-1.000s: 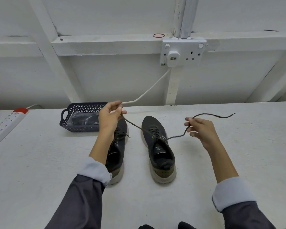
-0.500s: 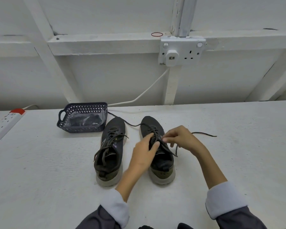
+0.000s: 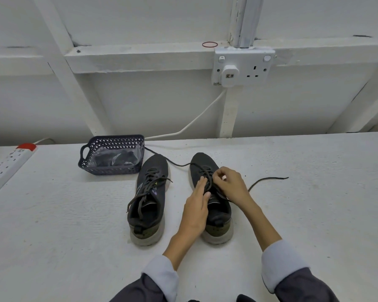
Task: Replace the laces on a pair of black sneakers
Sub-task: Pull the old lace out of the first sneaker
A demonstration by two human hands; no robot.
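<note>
Beside sneakers (image 3: 155, 168), basket (image 3: 109, 170) with clear bag (image 3: 109, 156)

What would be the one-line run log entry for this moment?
focus: right sneaker | left hand: straight fingers rest on it | right hand: pinches lace | left sneaker: untouched

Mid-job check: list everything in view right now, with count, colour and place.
left sneaker: one, black, pale sole, table centre
right sneaker: one, black, beside it, under both hands
lace: one, dark, in right sneaker, ends trailing both sides
basket: one, dark blue, behind left sneaker, holds clear bag
power strip: one, white, red switch, table's left edge
wall socket: one, white, wall, one plug in
cable: one, white, plug down to table
rubber band: one, red, wall ledge
table: one, white, underneath everything
left hand: one, straight fingers rest on right sneaker
right hand: one, pinches lace
</note>
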